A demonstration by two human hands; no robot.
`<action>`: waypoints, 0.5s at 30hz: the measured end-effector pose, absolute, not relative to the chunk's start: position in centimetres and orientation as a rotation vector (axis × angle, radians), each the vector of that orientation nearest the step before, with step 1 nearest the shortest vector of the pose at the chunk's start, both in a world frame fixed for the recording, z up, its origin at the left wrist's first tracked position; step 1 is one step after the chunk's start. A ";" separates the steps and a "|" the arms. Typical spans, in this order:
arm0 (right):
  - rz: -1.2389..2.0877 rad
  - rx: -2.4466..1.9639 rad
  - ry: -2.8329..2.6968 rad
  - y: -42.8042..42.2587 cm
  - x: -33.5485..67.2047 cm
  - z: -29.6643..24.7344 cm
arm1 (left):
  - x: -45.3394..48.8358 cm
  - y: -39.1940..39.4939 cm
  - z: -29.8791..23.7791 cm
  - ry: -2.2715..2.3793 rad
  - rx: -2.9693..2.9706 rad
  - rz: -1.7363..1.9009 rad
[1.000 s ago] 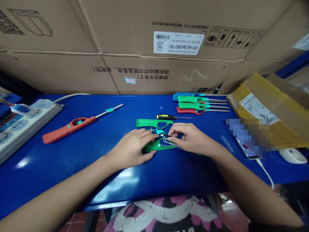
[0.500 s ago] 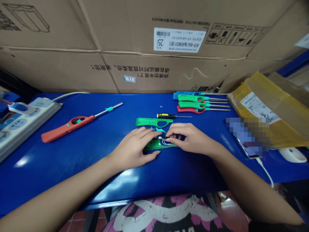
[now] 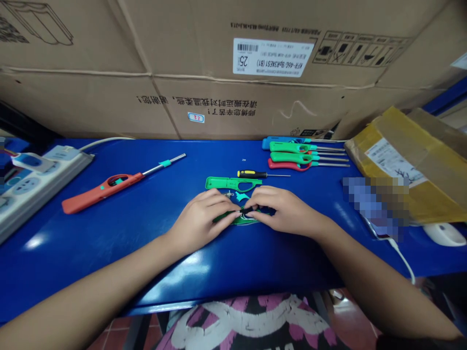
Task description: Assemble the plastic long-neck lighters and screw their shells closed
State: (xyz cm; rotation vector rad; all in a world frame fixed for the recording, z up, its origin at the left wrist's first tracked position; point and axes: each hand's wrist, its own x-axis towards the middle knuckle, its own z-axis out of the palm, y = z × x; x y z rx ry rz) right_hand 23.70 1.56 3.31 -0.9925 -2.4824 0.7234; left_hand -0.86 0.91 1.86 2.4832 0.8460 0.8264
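Over the middle of the blue table, my left hand [image 3: 202, 216] and my right hand [image 3: 284, 209] meet fingertip to fingertip. Pinched between them is a small black igniter [image 3: 245, 210] with thin white wire by it. Below it lies a green lighter half-shell [image 3: 242, 221], partly covered by both hands. Just beyond the fingers are a teal trigger [image 3: 241, 196] and a small metal piece [image 3: 229, 194]. The other green half-shell [image 3: 222, 183], with its oval opening, lies behind these. A black and yellow screwdriver [image 3: 251, 174] rests farther back.
A red-orange lighter [image 3: 98, 197] lies at left near a white power strip [image 3: 36, 182]. Several long lighters [image 3: 290, 157] are stacked back right. A yellow parcel [image 3: 412, 170], a blurred phone [image 3: 375, 209] and a white mouse [image 3: 444, 234] sit at right. A large carton [image 3: 204, 92] stands behind.
My left fingers have closed and moved right to the igniter's white end, which showed before. The left thumb has come up to meet the fingers. The right hand stays nearly in place.
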 end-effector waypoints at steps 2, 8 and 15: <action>0.651 -0.958 -2.534 1.5 23.6 3.1 | -0.9 0.9 2.0 0.868 2.488 0.815; 0.434 -0.958 -2.657 1.7 23.5 2.6 | -1.1 0.9 2.7 0.968 2.560 0.670; 0.513 -0.985 -2.588 1.6 23.2 2.4 | -1.0 0.7 2.5 0.952 2.584 0.567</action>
